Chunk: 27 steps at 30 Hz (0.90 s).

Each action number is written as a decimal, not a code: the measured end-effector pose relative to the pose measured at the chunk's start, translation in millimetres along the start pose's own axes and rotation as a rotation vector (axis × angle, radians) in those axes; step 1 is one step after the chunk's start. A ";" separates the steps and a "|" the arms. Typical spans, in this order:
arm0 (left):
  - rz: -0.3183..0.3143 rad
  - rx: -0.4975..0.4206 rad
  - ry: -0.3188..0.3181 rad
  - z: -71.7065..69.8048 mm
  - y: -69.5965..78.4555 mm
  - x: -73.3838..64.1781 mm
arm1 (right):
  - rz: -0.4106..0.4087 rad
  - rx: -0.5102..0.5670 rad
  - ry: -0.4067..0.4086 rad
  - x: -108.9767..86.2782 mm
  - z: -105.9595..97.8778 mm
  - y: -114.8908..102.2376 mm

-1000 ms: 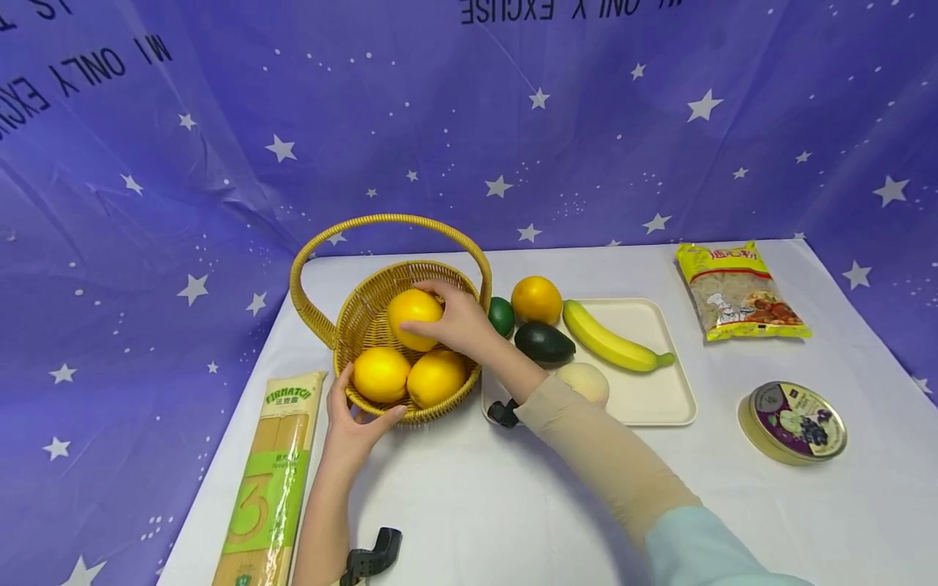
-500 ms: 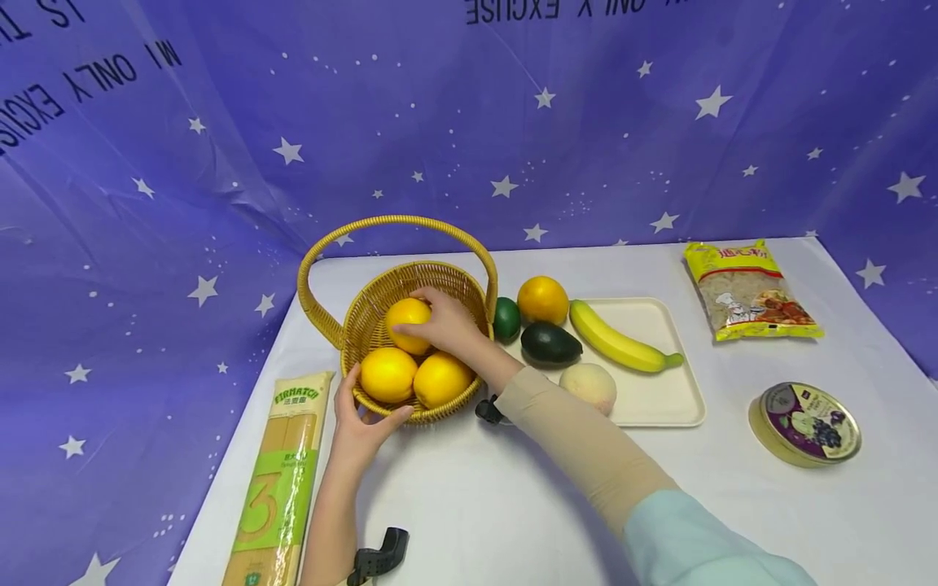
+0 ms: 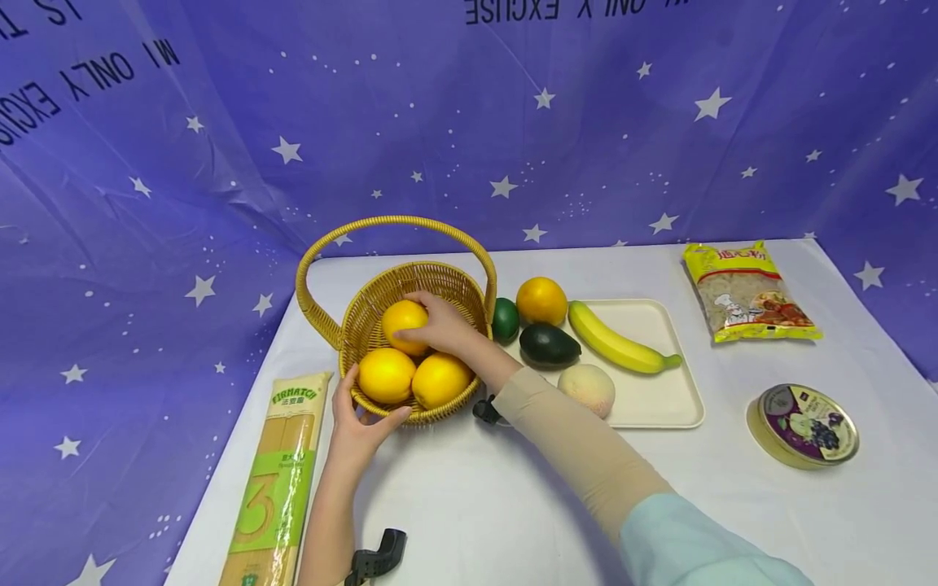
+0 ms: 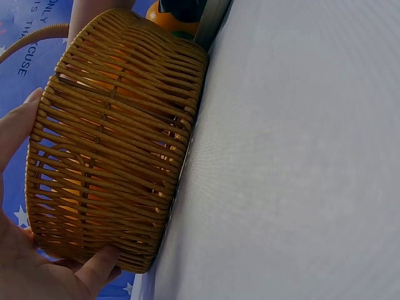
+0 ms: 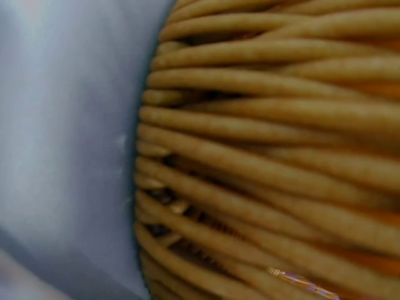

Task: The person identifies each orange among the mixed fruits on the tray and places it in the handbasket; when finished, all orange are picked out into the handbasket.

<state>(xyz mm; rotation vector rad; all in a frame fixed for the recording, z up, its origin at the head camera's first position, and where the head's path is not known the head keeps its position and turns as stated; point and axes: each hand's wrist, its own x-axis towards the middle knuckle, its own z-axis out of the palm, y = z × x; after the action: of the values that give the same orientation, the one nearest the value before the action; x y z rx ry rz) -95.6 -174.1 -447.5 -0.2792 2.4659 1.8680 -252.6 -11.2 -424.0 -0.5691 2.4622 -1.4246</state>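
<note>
Orange (image 3: pixel 396 322) had shifted leftward inside basket (image 3: pixel 428 281), near worktop's (image 3: pixel 498 505) far left corner; right grip (image 3: pixel 445 327) clasped it, left grip (image 3: pixel 355 431) held basket's near side. Likely light, firm, slick; middle seemed best hold.

The pack (image 3: pixel 277 476) at the worktop's (image 3: pixel 476 505) left edge reads "FIRMATCH" and "3", the far-right corner's bag (image 3: pixel 749 295) "通心粉", the backdrop (image 3: pixel 410 98) "ONLY" and "EXCUSE".

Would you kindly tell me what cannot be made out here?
Head view: lower end of the spaghetti packet, cut off by the bottom edge.
Head view: part of the tray, behind the right sleeve.
Left wrist view: oranges inside the basket, mostly behind its weave.
Right wrist view: fine weave detail, blurred.
</note>
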 end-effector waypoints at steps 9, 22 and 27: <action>0.004 -0.004 0.002 -0.7 -0.5 -0.4 | -0.028 -0.100 -0.008 -3.3 0.8 -1.0; 0.020 -0.006 0.008 0.2 -1.1 0.0 | -0.055 -0.135 -0.028 -4.2 -0.6 -1.0; 0.017 -0.006 0.007 0.5 -1.2 0.0 | -0.066 -0.137 -0.001 -4.5 -0.5 -0.3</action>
<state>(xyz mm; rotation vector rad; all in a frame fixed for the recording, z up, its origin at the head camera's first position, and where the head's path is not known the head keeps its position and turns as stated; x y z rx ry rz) -95.5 -173.9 -448.7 -0.2665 2.4754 1.8848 -248.7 -8.9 -423.5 -0.6850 2.5775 -1.2844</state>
